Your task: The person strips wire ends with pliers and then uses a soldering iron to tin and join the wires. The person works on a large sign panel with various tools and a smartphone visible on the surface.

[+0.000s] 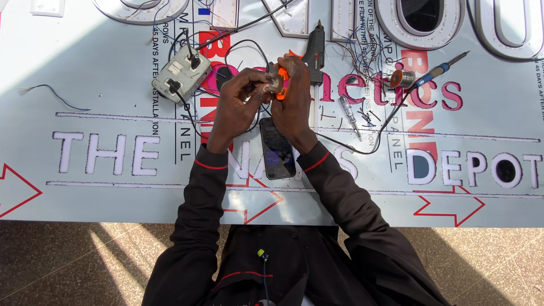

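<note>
My left hand (238, 102) and my right hand (293, 99) meet above a large white sign panel (102, 204). An orange-handled tool (281, 79) sits in my right hand, its grip showing between the fingers. The fingertips of my left hand pinch a small clear part (271, 85) against the tool. A dark phone (277, 148) lies flat on the panel just below both wrists.
A black glue gun (314, 48) lies just beyond my right hand. A grey socket block (181, 73) with plugged cables sits to the left. A soldering iron (439, 71), solder spool (401, 78), tester screwdriver (349, 115) and loose wires lie to the right. Raised letter shells (422, 25) line the far edge.
</note>
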